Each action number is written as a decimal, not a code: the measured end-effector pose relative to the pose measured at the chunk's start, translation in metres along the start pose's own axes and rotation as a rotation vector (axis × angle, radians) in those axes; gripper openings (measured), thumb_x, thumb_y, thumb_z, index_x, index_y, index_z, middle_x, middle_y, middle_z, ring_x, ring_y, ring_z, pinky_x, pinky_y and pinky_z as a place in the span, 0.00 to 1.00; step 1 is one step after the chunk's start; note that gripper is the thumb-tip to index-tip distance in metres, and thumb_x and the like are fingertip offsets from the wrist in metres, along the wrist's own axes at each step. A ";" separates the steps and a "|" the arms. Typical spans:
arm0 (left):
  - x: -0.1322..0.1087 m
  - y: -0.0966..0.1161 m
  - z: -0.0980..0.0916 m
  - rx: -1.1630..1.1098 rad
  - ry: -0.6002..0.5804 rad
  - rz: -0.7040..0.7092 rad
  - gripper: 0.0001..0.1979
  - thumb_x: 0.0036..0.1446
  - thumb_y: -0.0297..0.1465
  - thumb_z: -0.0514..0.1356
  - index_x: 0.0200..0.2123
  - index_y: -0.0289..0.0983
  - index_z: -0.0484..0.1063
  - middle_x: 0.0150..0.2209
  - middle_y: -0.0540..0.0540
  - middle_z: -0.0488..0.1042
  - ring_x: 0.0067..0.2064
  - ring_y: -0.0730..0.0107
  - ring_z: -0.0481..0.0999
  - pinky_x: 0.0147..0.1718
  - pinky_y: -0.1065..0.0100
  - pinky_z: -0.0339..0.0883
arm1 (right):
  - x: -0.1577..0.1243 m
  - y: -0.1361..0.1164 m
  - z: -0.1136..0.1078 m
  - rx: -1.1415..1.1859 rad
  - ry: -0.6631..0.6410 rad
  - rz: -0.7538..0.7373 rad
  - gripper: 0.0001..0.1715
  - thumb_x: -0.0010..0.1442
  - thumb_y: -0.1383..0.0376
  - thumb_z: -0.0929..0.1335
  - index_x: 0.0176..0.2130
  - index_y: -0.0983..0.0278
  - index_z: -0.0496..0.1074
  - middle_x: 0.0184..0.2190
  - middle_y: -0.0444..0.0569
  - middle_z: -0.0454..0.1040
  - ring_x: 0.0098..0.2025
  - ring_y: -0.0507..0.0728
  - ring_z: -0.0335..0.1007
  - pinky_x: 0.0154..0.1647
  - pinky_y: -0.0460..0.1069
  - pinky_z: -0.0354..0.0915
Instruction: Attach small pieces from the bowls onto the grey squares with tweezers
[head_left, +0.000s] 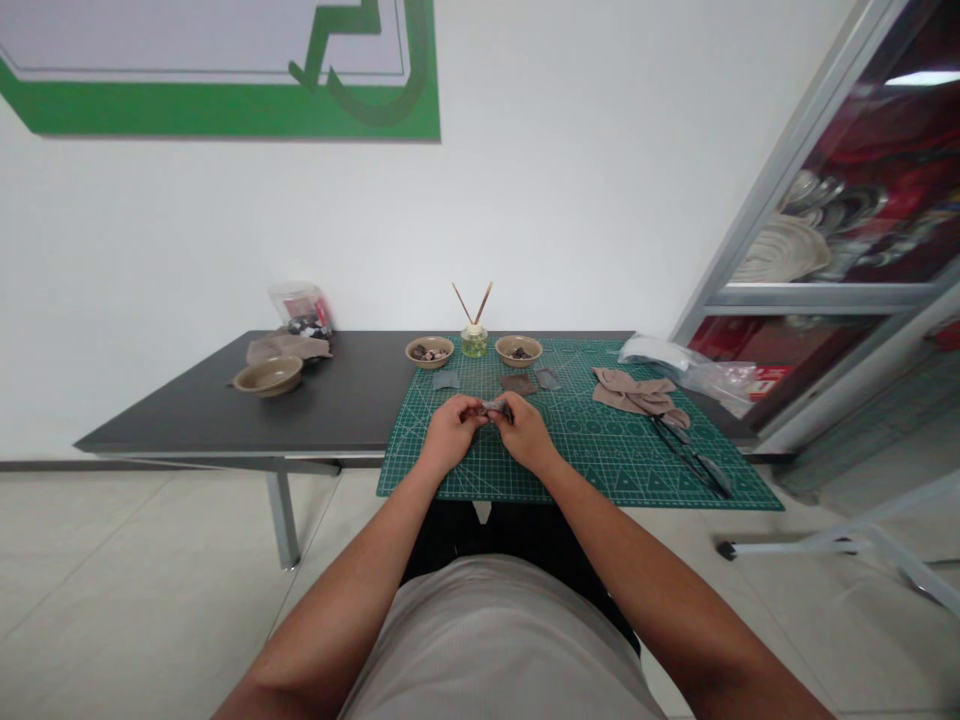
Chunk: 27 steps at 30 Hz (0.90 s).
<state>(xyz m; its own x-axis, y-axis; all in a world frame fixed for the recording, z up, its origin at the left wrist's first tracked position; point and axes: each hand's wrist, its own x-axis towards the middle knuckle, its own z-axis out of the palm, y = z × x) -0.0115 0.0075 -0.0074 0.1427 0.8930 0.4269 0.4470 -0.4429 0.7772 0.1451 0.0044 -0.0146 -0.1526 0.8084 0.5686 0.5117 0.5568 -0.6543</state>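
Right now both hands are meeting just below the middle of the frame, over the green mat (600,470). The left hand (448,432) and the right hand (526,430) are each pinching one end of a small grey pouch (495,406), fingertips curled in and nearly touching; the pouch is hanging between them just above the mat, too small to make out in detail.

Behind the hands, towards the wall, three flat fabric pieces (519,383) are lying on the mat, and past them two small bowls (430,351) of dark bits are flanking a reed diffuser (474,340). At the right of the mat a beige cloth (634,392) is lying crumpled, with scissors (694,455) below it. At the left of the table (330,400) an empty bowl (268,376) is sitting near a plastic jar (300,306).

Judging from the grip, the risk is slippage: the pinch is light and on the very ends, so an uneven pull could be tipping the pouch and spilling whatever it is holding onto the mat. A wide elbow swing could also be knocking the diffuser over.
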 end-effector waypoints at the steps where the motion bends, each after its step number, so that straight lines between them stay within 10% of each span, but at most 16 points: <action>1: 0.000 0.001 0.000 0.009 0.000 0.008 0.08 0.50 0.21 0.60 0.33 0.37 0.74 0.31 0.51 0.72 0.34 0.72 0.71 0.38 0.68 0.66 | 0.000 -0.001 0.000 0.008 0.006 -0.008 0.03 0.59 0.67 0.64 0.33 0.61 0.67 0.31 0.46 0.71 0.35 0.56 0.67 0.38 0.50 0.60; 27: 0.000 -0.004 -0.001 -0.046 0.002 0.033 0.06 0.50 0.22 0.62 0.31 0.37 0.75 0.30 0.51 0.71 0.32 0.74 0.70 0.35 0.70 0.65 | -0.002 -0.001 -0.002 -0.014 0.012 -0.042 0.02 0.58 0.67 0.65 0.34 0.62 0.69 0.32 0.47 0.73 0.36 0.56 0.69 0.38 0.49 0.62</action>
<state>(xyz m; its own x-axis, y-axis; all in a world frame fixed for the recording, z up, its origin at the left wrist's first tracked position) -0.0148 0.0089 -0.0101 0.1546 0.8776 0.4538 0.4010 -0.4755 0.7830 0.1464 0.0019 -0.0141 -0.1636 0.7820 0.6014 0.5167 0.5872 -0.6231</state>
